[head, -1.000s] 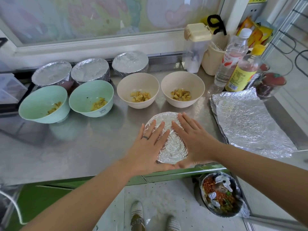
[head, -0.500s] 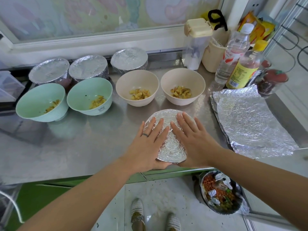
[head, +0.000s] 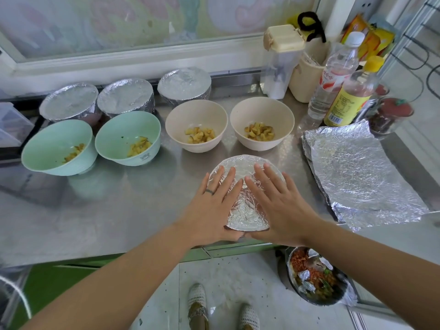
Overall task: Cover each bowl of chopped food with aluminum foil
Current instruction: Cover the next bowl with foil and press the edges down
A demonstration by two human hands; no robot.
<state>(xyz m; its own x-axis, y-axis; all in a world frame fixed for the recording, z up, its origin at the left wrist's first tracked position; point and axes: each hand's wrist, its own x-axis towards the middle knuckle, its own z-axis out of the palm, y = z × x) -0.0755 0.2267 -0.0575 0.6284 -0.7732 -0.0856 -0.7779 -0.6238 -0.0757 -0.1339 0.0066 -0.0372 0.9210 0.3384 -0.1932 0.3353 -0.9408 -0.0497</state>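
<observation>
Head view: left hand and right hand are pressing flat on the foil-covered bowl.
Both are lying spread, fingers straight, bowl under the palms. Next, I'd judge, a sheet from the foil stack right of the right hand is going onto a beige bowl just beyond the fingertips. Steel counter is running to a window ledge.
</observation>
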